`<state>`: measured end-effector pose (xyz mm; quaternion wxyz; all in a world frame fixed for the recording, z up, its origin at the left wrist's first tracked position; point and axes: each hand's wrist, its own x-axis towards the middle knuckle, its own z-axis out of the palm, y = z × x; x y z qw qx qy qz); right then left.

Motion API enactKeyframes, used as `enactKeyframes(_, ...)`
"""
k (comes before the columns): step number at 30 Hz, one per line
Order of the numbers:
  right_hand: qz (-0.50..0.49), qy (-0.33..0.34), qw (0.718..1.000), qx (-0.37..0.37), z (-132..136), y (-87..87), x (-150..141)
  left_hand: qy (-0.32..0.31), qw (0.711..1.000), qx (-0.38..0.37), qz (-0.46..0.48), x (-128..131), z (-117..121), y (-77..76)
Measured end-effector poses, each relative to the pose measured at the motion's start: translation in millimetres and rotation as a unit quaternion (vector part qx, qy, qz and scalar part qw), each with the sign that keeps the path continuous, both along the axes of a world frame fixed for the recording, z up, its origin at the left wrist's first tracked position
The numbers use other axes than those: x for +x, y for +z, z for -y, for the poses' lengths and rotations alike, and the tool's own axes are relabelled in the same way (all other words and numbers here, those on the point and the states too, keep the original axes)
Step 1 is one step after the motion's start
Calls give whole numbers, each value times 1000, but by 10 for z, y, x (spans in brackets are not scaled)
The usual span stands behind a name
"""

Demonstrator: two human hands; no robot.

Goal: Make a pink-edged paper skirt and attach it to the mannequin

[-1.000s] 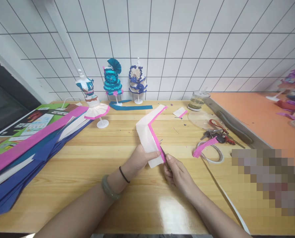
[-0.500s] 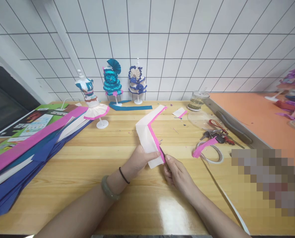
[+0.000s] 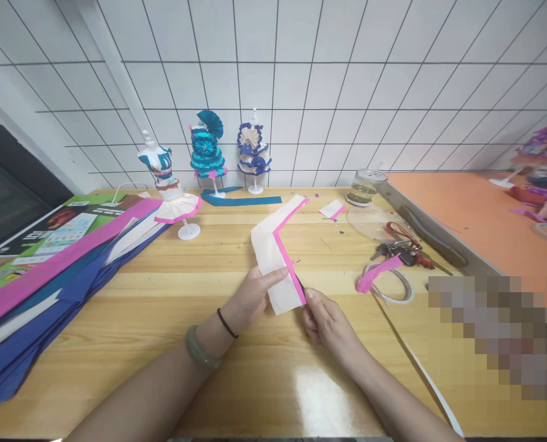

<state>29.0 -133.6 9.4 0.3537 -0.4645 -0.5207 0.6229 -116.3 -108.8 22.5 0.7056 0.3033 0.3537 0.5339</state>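
Observation:
My left hand (image 3: pixel 253 294) pinches the near end of a cream crepe-paper strip (image 3: pixel 273 258) edged in pink, thumb on top. The strip bends away across the wooden table (image 3: pixel 162 294) toward the wall. My right hand (image 3: pixel 325 320) is closed just right of the strip's near end, gripping a thin dark tool (image 3: pixel 301 286) whose tip touches the pink edge; I cannot make out what the tool is.
Three small mannequins in paper dresses (image 3: pixel 172 184) (image 3: pixel 207 150) (image 3: pixel 253 150) stand by the tiled wall. Long pink, blue and white paper sheets (image 3: pixel 47 270) lie at left. A glass jar (image 3: pixel 365 186), keys (image 3: pixel 399 248), a tape ring (image 3: pixel 395 285) and pink scraps (image 3: pixel 374 274) lie at right, beside an orange table (image 3: pixel 476 215).
My left thumb has slid a little up the strip, and the strip's near end has shifted slightly. My right hand has barely moved.

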Motion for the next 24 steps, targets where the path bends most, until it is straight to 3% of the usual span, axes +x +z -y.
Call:
enactKeyframes(7, 10, 17, 1000, 20, 16, -15, 16, 38, 999, -5, -23, -9, 0, 17)
enactKeyframes(24, -40, 16, 999, -7, 52, 58, 15, 35, 999, 15, -31, 23, 23, 15)
